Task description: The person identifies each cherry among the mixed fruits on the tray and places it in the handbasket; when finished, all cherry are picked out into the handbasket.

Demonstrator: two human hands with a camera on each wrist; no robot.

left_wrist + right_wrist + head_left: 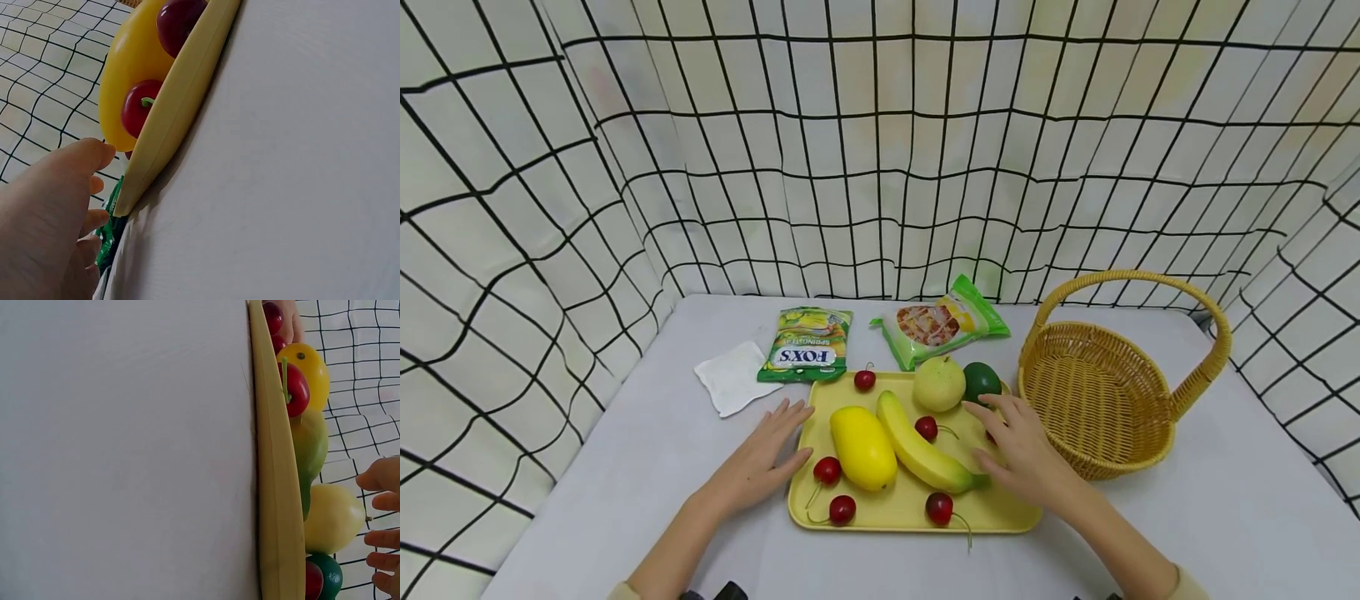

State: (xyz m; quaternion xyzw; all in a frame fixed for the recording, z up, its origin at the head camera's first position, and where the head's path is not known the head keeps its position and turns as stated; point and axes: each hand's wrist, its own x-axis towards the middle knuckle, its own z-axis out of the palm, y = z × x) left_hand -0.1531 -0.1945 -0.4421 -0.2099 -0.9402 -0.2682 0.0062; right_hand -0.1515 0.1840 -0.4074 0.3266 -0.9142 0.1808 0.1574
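Note:
A yellow tray (910,520) carries a yellow mango (862,448), a banana (925,450), a pale green round fruit (939,384), a dark green avocado-like fruit (981,382) and several red cherries (842,509). My left hand (760,468) is at the tray's left edge, fingers spread and holding nothing. Its thumb reaches over the rim near a cherry (827,471). Over the tray's right side my right hand (1026,454) spreads its fingers, close to the banana tip and the dark green fruit, with nothing held. Part of a cherry is hidden behind its fingers.
A wicker basket (1097,400) with a tall handle stands right of the tray. Behind the tray lie a green FOX'S candy bag (807,343) and a green snack bag (942,323). A white cloth (735,379) lies at the left. Black netting (880,150) over white sheeting surrounds the table.

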